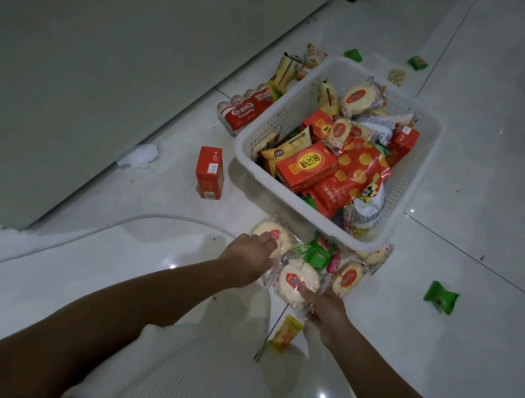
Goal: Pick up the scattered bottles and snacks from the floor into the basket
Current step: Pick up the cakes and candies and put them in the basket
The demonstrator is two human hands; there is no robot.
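A white plastic basket stands on the tiled floor, filled with red boxes, rice-cracker packs and other snacks. Just in front of it lies a cluster of snacks. My left hand rests on a round rice-cracker pack at the cluster's left, fingers curled on it. My right hand grips the near edge of a second rice-cracker pack. A third cracker pack, green packets and a pink candy lie between the hands and the basket.
A red box stands left of the basket, with a multipack of small bottles and yellow packs behind it by the wall. Green packets lie to the right. A yellow packet lies near my knees.
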